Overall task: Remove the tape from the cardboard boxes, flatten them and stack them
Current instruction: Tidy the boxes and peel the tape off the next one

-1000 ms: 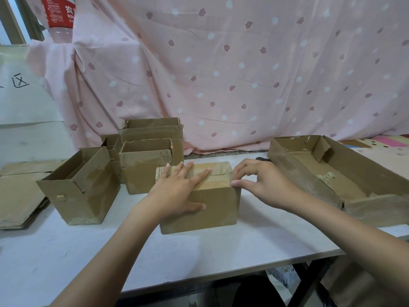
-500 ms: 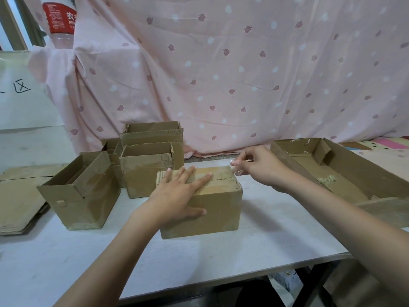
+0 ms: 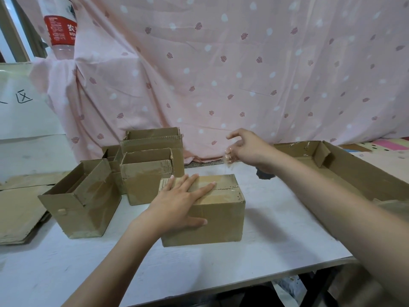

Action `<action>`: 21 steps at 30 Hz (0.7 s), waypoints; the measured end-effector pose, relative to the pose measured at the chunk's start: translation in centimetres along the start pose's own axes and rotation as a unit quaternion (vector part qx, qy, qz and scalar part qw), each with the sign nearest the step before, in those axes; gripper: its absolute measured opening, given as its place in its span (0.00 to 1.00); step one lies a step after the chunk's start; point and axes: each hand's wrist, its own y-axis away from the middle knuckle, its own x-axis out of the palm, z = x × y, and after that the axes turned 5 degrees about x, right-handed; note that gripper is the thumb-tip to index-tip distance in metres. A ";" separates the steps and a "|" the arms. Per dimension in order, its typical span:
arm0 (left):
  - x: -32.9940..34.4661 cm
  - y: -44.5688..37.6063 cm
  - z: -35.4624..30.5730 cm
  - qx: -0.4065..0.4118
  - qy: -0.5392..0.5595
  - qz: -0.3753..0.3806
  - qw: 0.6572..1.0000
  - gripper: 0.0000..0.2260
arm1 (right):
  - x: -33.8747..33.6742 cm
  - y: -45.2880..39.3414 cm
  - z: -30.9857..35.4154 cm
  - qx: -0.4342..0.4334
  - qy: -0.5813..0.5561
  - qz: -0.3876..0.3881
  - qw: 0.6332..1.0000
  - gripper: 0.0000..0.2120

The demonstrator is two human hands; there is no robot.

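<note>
The closed cardboard box (image 3: 202, 209) sits on the white desk (image 3: 221, 267), with the left hand (image 3: 177, 203) lying flat on its top, fingers straight. Just beyond the box, the right hand (image 3: 247, 147) pinches a strip of clear tape (image 3: 229, 158) lifted above it. Left of the box stand opened boxes (image 3: 146, 171); flattened cardboard (image 3: 15, 213) lies farther left.

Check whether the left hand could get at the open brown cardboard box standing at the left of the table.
Probably yes: the left hand lies flat on the closed brown cardboard box, and only bare white table separates it from the open brown cardboard box.
</note>
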 end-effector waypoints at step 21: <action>-0.4 0.8 0.2 0.029 -0.003 -0.010 1.000 0.40 | -6.3 -2.6 0.2 0.071 -0.243 -0.067 0.965 0.11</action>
